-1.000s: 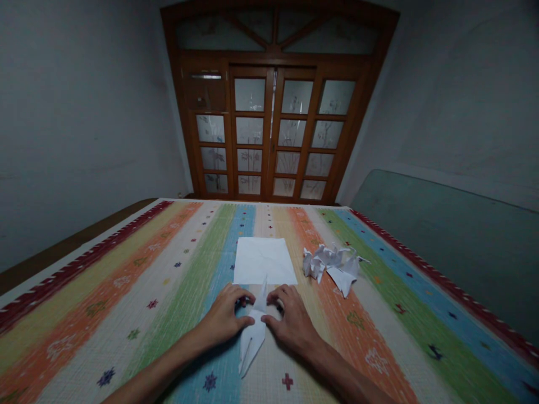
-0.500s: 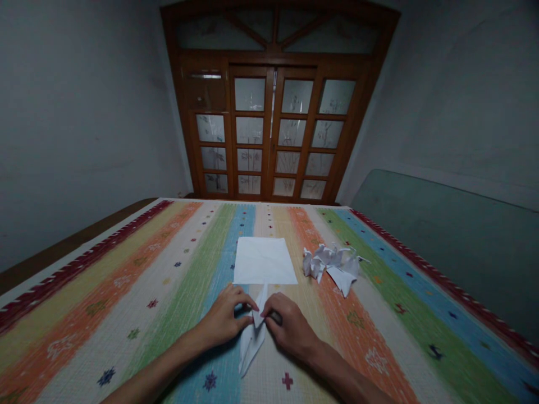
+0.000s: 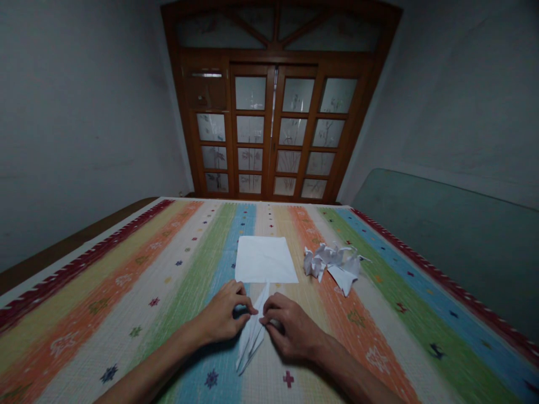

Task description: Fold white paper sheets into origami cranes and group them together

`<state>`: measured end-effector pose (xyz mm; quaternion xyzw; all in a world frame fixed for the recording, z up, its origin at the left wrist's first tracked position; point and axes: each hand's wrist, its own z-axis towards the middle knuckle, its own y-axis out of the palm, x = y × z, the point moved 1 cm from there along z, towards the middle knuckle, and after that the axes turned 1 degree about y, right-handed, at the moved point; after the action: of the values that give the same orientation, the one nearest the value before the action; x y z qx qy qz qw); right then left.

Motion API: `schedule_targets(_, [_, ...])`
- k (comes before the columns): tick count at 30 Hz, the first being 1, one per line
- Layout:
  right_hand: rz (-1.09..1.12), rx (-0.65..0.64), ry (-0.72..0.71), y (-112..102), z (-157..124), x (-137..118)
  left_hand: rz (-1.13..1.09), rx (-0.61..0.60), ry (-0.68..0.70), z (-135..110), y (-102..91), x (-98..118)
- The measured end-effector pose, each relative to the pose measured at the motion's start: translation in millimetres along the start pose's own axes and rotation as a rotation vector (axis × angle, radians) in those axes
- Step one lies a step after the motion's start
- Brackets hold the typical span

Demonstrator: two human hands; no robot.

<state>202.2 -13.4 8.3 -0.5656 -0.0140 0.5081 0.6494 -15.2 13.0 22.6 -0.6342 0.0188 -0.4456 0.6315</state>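
L hand (image 3: 221, 314) & R hand (image 3: 292, 328) both curled, pinching folded paper (image 3: 252, 336) from either side, just below blank sheet (image 3: 265, 259). Paper's light, thin, creases easily: take it by the thick folded middle, not the pointed tips. Paper figures (image 3: 330, 264) lie right of sheet.
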Motion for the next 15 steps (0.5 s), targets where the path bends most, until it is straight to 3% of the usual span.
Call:
schedule_targets(4, [-0.011, -0.022, 0.058, 0, 1, -4, -0.048, 0.008, -0.086, 2, 5.4, 0])
schedule_targets(9, [-0.006, 0.087, 0.211, 11, 1, -2, -0.015, 0.080, -0.195, 0, 14.4, 5])
schedule_targets(15, [-0.077, 0.143, 0.381, 11, 2, -2, 0.067, 0.098, -0.217, -7, 15.8, 13])
